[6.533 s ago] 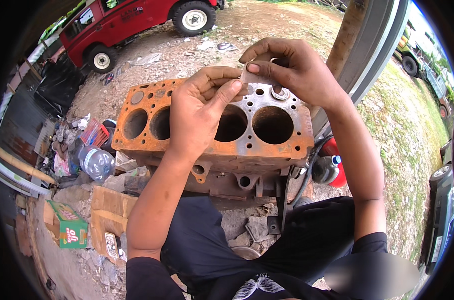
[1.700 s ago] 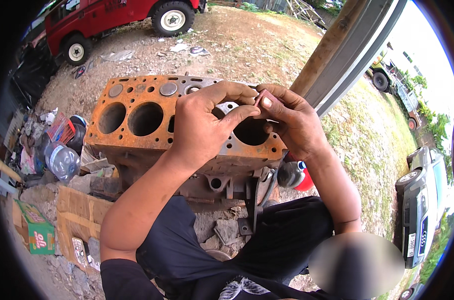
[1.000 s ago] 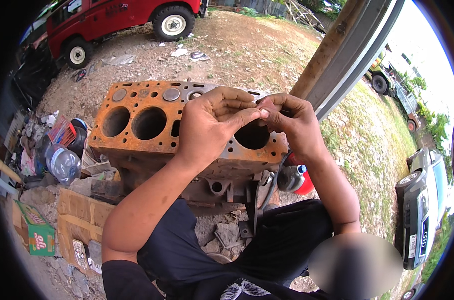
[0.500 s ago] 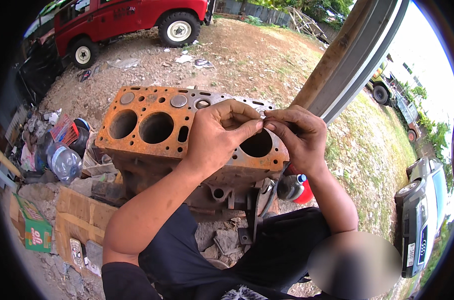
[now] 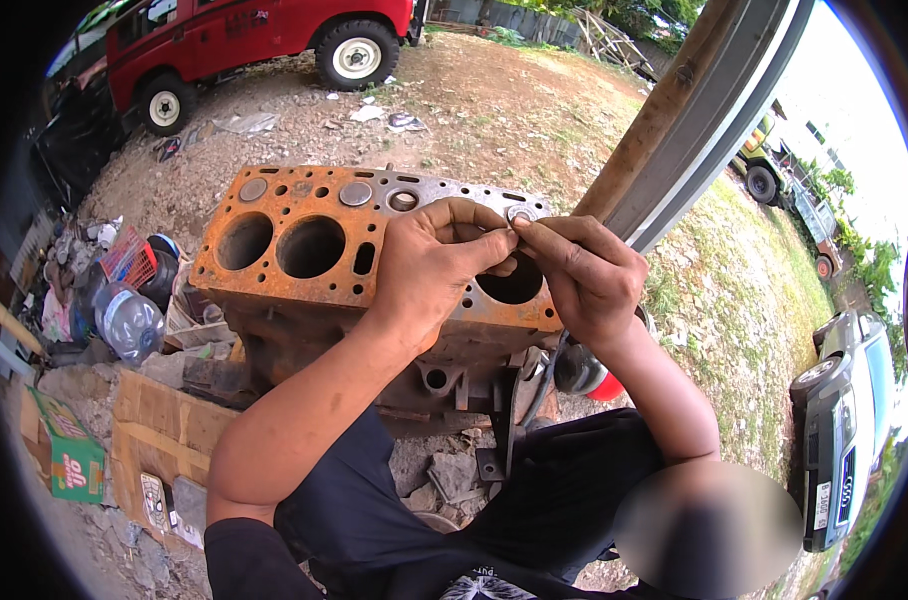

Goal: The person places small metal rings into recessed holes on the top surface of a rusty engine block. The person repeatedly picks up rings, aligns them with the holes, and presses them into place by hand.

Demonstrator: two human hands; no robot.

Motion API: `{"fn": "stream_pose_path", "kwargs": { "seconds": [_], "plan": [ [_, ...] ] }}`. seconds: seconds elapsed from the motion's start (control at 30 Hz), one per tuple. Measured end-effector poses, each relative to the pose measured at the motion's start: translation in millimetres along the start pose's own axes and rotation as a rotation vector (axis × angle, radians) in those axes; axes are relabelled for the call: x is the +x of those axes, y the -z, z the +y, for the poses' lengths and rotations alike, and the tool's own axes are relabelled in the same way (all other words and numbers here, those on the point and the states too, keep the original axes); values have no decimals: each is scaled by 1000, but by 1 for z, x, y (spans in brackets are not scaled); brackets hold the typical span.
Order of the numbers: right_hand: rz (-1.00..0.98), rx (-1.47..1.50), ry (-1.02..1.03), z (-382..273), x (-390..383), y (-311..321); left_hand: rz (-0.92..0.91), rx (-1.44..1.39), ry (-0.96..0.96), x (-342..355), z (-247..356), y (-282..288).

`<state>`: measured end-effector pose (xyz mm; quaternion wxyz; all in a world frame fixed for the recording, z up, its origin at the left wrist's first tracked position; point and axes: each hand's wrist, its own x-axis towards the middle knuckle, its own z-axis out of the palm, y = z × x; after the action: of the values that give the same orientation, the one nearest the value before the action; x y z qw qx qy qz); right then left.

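Observation:
A rusty engine block stands in front of me, its flat top face orange at the left and greyer towards the back right. Over its right half, my left hand and my right hand meet fingertip to fingertip. Both are closed in a pinch; whatever lies between the fingers is too small and too hidden to name. Just behind the fingertips shows a round metal ring on the block's top. Below them a dark cylinder bore is partly covered by my left hand. Two more open bores lie to the left.
A wooden post with a metal channel rises at the block's back right. Plastic bottles and rubbish lie on the left, near flattened cardboard. A red container sits below my right forearm. Vehicles stand farther off, including a red one.
My joined fingertips have shifted slightly left, and my right hand has turned, its index finger now reaching over the left fingertips. The metal ring behind them shows more clearly.

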<state>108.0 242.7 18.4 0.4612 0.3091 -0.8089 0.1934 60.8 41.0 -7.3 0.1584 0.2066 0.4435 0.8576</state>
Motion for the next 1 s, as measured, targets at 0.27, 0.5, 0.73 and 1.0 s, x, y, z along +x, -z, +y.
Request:
{"fn": "stream_pose_path", "kwargs": {
  "seconds": [0.27,0.5,0.73,1.0],
  "plan": [
    [-48,794,-724,-2,1,6,10,248,-103,-3,9,-10],
    [-2,386,-140,13,-10,4,4,312,-117,-3,5,-7],
    [61,64,338,13,7,15,-70,300,-241,-11,7,-11],
    [42,119,141,5,10,12,-56,67,-64,-8,12,-9]
  ]
}}
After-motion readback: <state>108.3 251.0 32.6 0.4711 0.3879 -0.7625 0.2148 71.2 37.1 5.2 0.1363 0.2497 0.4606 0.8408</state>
